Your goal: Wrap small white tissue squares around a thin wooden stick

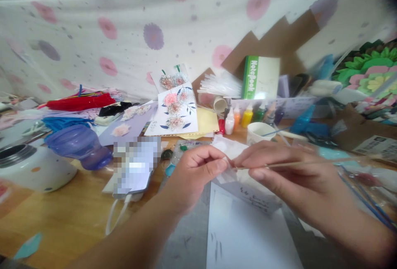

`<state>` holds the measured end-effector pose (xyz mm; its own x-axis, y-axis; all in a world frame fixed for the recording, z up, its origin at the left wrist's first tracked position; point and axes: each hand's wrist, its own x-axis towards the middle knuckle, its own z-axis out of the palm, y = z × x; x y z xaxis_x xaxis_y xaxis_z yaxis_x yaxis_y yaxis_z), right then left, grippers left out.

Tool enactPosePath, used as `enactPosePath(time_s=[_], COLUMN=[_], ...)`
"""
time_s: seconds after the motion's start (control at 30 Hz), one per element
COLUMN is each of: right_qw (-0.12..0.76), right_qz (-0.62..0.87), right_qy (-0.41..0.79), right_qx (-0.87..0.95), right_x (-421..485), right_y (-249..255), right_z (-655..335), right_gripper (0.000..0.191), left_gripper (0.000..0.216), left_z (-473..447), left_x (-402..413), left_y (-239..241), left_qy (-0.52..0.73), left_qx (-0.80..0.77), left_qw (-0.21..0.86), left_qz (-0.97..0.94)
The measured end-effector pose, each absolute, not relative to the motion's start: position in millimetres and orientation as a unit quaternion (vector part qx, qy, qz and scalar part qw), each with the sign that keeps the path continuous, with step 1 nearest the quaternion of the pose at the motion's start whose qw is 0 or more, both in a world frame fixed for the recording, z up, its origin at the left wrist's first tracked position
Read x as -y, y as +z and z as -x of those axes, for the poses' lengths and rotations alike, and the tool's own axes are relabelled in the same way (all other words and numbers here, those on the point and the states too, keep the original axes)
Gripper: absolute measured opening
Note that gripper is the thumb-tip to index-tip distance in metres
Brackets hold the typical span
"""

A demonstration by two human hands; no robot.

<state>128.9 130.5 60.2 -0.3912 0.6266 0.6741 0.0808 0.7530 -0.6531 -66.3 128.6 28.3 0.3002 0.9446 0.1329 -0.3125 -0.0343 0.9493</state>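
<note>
Pinched between the thumb and forefinger of my left hand (194, 174) is a crumpled white tissue (228, 176). My right hand (288, 174) grips a thin paintbrush (297, 163), whose long pale handle points off to the right. The brush's tip end meets the tissue at my left fingertips, and its bristles are hidden there. Beneath both hands lies a white sheet of paper (245, 231) with several dark brush strokes. Handwriting shows on the paper just below my right fingers.
A white cup (260, 131) stands behind my right hand, near several paint bottles (247, 116). Left of my hands are a phone (136, 165) with a cable, a purple cup (80, 147) and a white jar (37, 169). A flower card (173, 111) leans behind.
</note>
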Motion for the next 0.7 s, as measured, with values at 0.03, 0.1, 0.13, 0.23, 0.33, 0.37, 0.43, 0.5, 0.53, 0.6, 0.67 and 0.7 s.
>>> enactPosePath(time_s=[0.03,0.1,0.13,0.23,0.33,0.37,0.43,0.5,0.53,0.6,0.67,0.7], right_qw=[0.502,0.502,0.501,0.486,0.482,0.486,0.49,0.49,0.489,0.49,0.497,0.502], right_qz=[0.231,0.239,0.241,0.247,0.241,0.235,0.227,0.227,0.23,0.242,0.261,0.272], right_qy=[0.268,0.262,0.26,0.259,0.275,0.283,0.294,0.295,0.292,0.283,0.275,0.273], right_qx=[0.79,0.789,0.789,0.797,0.796,0.793,0.789,0.789,0.789,0.788,0.78,0.774], right_x=[-130.6,-130.9,-131.2,-132.2,-133.1,-133.4,-133.8,-134.0,-134.2,-134.6,-135.1,-135.5], right_y=[60.1,59.8,59.6,58.7,57.0,56.3,55.1,54.4,54.3,54.3,54.5,54.4], right_z=[-128.6,-128.1,-127.9,-127.4,-126.5,-126.2,-125.6,-125.5,-125.6,-126.1,-126.4,-126.3], right_gripper=[0.015,0.012,0.011,0.011,0.015,0.016,0.015,0.014,0.014,0.013,0.012,0.013], left_gripper=[0.013,0.013,0.012,0.012,0.01,0.01,0.01,0.012,0.011,0.012,0.02,0.019], left_z=[66.6,66.7,66.7,66.8,67.5,67.7,67.9,67.4,66.8,65.4,64.3,64.0], left_x=[-129.1,-130.0,-130.4,-131.1,-131.5,-131.6,-132.0,-131.9,-131.4,-129.3,-125.9,-124.0], left_y=[28.2,28.2,28.3,28.5,28.3,28.0,27.3,26.1,25.4,24.2,23.7,23.8], left_qy=[0.51,0.521,0.527,0.536,0.535,0.535,0.538,0.536,0.534,0.542,0.585,0.611], left_qx=[-0.312,-0.311,-0.309,-0.308,-0.31,-0.31,-0.304,-0.301,-0.307,-0.345,-0.392,-0.404], left_qw=[0.606,0.574,0.559,0.531,0.53,0.531,0.532,0.532,0.53,0.507,0.432,0.377], left_qz=[-0.525,-0.55,-0.56,-0.579,-0.581,-0.579,-0.579,-0.581,-0.582,-0.574,-0.564,-0.567])
